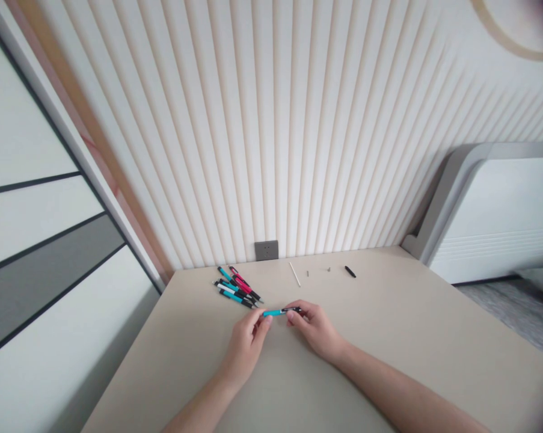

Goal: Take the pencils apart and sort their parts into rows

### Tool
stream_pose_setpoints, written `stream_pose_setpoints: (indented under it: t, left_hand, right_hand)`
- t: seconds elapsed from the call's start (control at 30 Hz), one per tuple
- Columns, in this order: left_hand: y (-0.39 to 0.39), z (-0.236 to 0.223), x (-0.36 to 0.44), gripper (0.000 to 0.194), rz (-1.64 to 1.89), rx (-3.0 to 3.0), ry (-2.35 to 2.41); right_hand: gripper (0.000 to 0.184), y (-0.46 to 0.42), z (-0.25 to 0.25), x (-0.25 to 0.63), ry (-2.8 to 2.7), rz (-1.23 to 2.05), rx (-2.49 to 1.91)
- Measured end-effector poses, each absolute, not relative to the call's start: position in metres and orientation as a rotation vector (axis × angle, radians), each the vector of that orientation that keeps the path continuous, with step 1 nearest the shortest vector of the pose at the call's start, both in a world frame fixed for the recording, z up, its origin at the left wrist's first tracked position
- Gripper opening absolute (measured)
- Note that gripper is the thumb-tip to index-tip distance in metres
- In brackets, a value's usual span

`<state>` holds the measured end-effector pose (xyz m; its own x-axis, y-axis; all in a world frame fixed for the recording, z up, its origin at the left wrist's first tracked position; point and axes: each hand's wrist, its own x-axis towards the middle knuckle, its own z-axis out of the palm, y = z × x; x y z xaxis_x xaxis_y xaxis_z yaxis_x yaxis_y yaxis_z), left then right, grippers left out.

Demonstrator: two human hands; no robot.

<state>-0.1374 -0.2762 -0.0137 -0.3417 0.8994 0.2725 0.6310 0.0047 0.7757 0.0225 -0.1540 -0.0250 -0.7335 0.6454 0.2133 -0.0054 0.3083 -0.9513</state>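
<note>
Lower centre, the left hand (pixel 248 338) and right hand (pixel 317 329) grip a blue pen (pixel 272 313), loose pens (pixel 243 285) lying upper left of it.

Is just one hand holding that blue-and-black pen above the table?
No, the left hand holds the blue-and-black pen near one end while the right hand holds it near the other.

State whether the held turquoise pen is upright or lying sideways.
Sideways: the turquoise pen runs crosswise from the left grip to the right grip.
</note>
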Motion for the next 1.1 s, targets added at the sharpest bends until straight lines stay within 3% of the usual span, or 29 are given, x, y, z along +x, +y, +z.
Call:
stream_pose_setpoints:
  t: [0.13, 0.37, 0.7, 1.1]
  left_hand:
    - [-0.273, -0.019, -0.136, 0.035, 1.039, 1.729, 2.049]
    - [-0.274, -0.02, -0.131, 0.025, 0.793, 1.952, 2.08]
    - [-0.273, -0.018, -0.13, 0.02, 0.706, 1.958, 2.111]
    - [-0.276, -0.016, -0.128, 0.032, 0.741, 2.039, 2.106]
  right_hand:
    - [0.038, -0.147, -0.032, 0.018, -1.731, 1.676, -0.594]
    - [0.04, -0.146, -0.036, 0.017, -1.69, 1.736, -0.563]
    - [0.035, -0.149, -0.037, 0.017, -1.726, 1.676, -0.525]
    - [0.042, -0.148, -0.032, 0.018, -1.749, 1.442, -0.676]
